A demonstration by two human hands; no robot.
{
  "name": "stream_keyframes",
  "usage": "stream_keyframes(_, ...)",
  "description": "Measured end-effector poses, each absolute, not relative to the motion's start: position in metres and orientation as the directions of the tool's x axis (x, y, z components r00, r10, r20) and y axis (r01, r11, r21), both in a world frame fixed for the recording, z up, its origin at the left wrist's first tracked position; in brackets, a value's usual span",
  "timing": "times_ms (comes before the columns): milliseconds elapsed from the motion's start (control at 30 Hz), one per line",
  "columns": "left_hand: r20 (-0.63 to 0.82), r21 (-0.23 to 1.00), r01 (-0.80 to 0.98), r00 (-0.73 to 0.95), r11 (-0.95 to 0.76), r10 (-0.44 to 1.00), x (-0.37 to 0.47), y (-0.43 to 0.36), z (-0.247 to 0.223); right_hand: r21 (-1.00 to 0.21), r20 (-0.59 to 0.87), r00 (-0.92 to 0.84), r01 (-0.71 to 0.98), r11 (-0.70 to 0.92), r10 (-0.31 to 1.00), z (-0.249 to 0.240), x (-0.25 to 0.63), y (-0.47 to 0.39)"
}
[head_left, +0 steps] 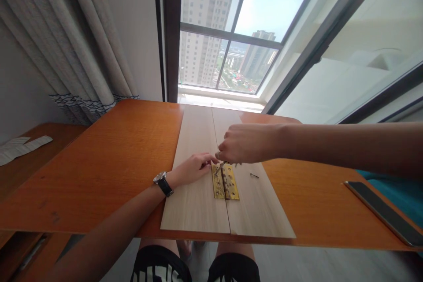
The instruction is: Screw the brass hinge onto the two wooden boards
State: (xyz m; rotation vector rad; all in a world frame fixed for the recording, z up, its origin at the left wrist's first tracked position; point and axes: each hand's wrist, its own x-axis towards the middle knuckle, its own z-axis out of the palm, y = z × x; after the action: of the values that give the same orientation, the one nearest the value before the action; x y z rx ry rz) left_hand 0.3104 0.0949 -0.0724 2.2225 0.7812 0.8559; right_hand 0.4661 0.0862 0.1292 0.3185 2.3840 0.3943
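A brass hinge lies opened flat across the seam between two pale wooden boards. My right hand is closed above the hinge's far end. It grips a thin metal tool, whose tip points down at the left leaf; its handle is mostly hidden by my fingers. My left hand wears a watch and rests on the left board. Its index finger stretches to the hinge's upper left corner, near the tool. A loose screw lies on the right board, right of the hinge.
The boards lie on an orange-brown wooden table. A dark phone-like slab lies at the table's right end. Grey curtains hang at the left, and a window stands beyond the far edge. My knees are below the near edge.
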Motion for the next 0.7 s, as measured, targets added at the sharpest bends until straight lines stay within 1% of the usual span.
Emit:
stream_keyframes(33,0.365,0.715,0.281,0.630,-0.639,0.685,0.310,0.094,-0.072,0.366,-0.599,-0.708,0.174,0.914,0.374,0.129,0.467,0.087)
stream_keyframes(100,0.384,0.707,0.248,0.652,-0.663,0.654,0.309,0.092,-0.072,0.359,-0.595,-0.638,0.334,0.871,0.490,0.129,0.466,0.087)
stream_keyframes(167,0.415,0.696,0.220,0.654,-0.684,0.632,0.308,0.090,-0.072,0.338,-0.587,-0.545,0.508,0.792,0.599,0.128,0.461,0.086)
stream_keyframes(233,0.440,0.694,0.195,0.647,-0.693,0.623,0.308,0.089,-0.070,0.323,-0.594,-0.448,0.627,0.709,0.668,0.128,0.452,0.088)
stream_keyframes(333,0.465,0.717,0.157,0.618,-0.679,0.634,0.312,0.089,-0.066,0.320,-0.620,-0.361,0.694,0.645,0.696,0.126,0.442,0.092)
stream_keyframes(467,0.464,0.768,0.154,0.535,-0.621,0.706,0.327,0.092,-0.062,0.302,-0.606,-0.382,0.701,0.646,0.697,0.124,0.446,0.090)
stream_keyframes(533,0.481,0.787,0.112,0.505,-0.607,0.717,0.334,0.096,-0.064,0.297,-0.589,-0.439,0.663,0.687,0.679,0.125,0.452,0.086)
stream_keyframes(567,0.493,0.794,0.081,0.495,-0.603,0.716,0.336,0.097,-0.065,0.308,-0.582,-0.498,0.597,0.741,0.643,0.126,0.455,0.084)
stream_keyframes(600,0.504,0.798,0.052,0.488,-0.600,0.712,0.337,0.099,-0.067,0.331,-0.580,-0.571,0.486,0.809,0.581,0.127,0.459,0.083)
stream_keyframes(633,0.513,0.801,0.027,0.486,-0.599,0.707,0.338,0.100,-0.069,0.359,-0.587,-0.644,0.337,0.871,0.491,0.128,0.462,0.083)
stream_keyframes(700,0.522,0.800,-0.004,0.496,-0.599,0.694,0.337,0.100,-0.071,0.392,-0.631,-0.723,0.018,0.920,0.283,0.130,0.467,0.084)
